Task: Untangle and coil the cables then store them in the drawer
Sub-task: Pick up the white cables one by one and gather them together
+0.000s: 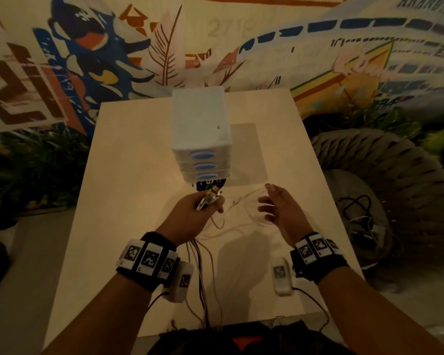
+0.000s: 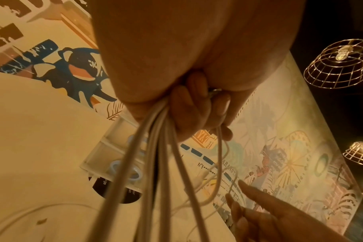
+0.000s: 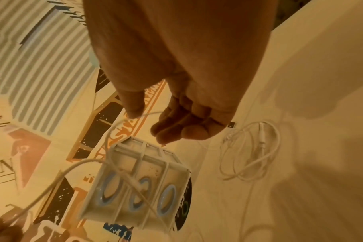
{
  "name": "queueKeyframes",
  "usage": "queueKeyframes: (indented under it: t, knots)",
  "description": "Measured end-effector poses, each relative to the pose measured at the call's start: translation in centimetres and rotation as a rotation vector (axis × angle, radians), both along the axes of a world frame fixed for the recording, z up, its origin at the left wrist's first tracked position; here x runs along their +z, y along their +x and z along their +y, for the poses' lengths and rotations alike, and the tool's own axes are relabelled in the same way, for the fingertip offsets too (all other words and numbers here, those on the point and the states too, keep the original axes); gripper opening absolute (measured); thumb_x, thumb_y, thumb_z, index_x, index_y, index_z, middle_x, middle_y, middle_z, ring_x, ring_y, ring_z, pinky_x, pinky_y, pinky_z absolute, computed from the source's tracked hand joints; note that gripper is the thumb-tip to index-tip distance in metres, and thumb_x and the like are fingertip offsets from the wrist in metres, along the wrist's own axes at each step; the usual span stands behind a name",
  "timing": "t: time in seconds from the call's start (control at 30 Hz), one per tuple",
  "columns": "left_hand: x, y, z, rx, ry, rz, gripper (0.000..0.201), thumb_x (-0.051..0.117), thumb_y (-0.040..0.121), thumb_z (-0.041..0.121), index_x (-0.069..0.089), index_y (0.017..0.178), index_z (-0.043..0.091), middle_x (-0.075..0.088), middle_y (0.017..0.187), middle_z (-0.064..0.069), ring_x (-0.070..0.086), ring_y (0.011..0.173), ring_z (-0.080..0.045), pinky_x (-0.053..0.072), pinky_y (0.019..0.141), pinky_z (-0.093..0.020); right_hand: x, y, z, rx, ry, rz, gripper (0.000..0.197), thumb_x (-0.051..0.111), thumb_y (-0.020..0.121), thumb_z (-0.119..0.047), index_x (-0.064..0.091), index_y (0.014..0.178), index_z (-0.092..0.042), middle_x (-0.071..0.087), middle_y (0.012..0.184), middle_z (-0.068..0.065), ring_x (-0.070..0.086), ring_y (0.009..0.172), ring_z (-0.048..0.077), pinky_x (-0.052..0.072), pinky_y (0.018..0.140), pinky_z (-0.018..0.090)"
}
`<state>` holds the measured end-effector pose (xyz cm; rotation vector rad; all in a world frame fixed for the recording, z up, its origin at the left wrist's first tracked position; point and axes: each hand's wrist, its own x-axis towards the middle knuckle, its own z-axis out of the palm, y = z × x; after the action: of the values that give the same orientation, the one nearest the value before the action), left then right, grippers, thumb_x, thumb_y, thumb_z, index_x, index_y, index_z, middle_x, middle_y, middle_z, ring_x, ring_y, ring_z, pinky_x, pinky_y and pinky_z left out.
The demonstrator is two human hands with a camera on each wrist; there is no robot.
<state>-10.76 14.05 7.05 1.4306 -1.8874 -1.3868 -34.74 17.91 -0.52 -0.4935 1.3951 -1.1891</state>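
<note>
Dim amber light, soft shadows, blurred and warped edges

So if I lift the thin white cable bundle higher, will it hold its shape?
Probably not. The thin white cables hang limp from the left hand, so they look floppy. Loose loops trail on the pale table, so they may drag and snag. They seem light.
</note>
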Motion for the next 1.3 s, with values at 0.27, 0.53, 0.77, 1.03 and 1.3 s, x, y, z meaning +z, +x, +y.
queueKeyframes:
  t: [0.27, 0.53, 0.77, 1.03, 1.3]
  knots:
    - [0.9, 0.5, 0.5, 0.059, 0.000, 0.086, 0.028, 0.051, 0.106, 0.026, 0.066, 0.093, 0.006, 0.047, 0.060, -0.002, 0.041, 0.040, -0.001, 0.030, 0.044, -0.013, -0.2, -0.8, 0.6, 0.099, -0.150, 0.597, 0.034, 0.076, 0.088, -0.025, 0.052, 0.112, -0.028, 0.061, 0.079, 0.002, 0.060, 0.067, 0.012, 0.053, 0.067, 0.025]
    - [1.7, 0.7, 1.2, 0.043, -0.073, 0.138, 0.027, 0.048, 0.106, 0.030, 0.068, 0.101, 0.012, 0.056, 0.061, -0.005, 0.040, 0.042, -0.004, 0.034, 0.050, -0.015, 3.7, 3.0, 0.6, 0.601, -0.424, 0.739, 0.041, 0.072, 0.090, -0.035, 0.058, 0.128, -0.040, 0.062, 0.103, -0.011, 0.059, 0.080, 0.006, 0.046, 0.068, 0.014]
    - [3.6, 1.4, 0.9, 0.131, -0.190, 0.246, 0.025, 0.045, 0.108, 0.023, 0.064, 0.101, 0.008, 0.062, 0.066, -0.011, 0.046, 0.045, -0.004, 0.037, 0.051, -0.014, 1.8, 4.5, -0.1, 0.685, -0.446, 0.869, 0.014, 0.061, 0.098, -0.037, 0.069, 0.101, -0.026, 0.057, 0.104, -0.006, 0.057, 0.087, -0.001, 0.040, 0.077, 0.008]
    - [5.6, 3.6, -0.1, 0.398, -0.260, 0.415, 0.027, 0.041, 0.109, 0.019, 0.058, 0.105, -0.002, 0.057, 0.077, -0.007, 0.043, 0.043, -0.008, 0.035, 0.044, -0.018, 0.7, -0.2, 1.7, 0.684, -0.239, 0.823, 0.037, 0.042, 0.104, -0.044, 0.066, 0.084, -0.024, 0.069, 0.089, -0.006, 0.061, 0.084, 0.003, 0.044, 0.079, 0.020]
    - [5.6, 4.0, -0.3, 0.487, -0.295, 0.451, 0.022, 0.044, 0.108, 0.018, 0.060, 0.102, 0.004, 0.055, 0.068, 0.009, 0.038, 0.046, -0.002, 0.034, 0.045, -0.014, 0.0, -3.9, 4.7, 0.560, -0.163, 0.673, 0.037, 0.042, 0.106, -0.038, 0.063, 0.083, -0.016, 0.069, 0.075, 0.002, 0.065, 0.070, 0.015, 0.053, 0.073, 0.029]
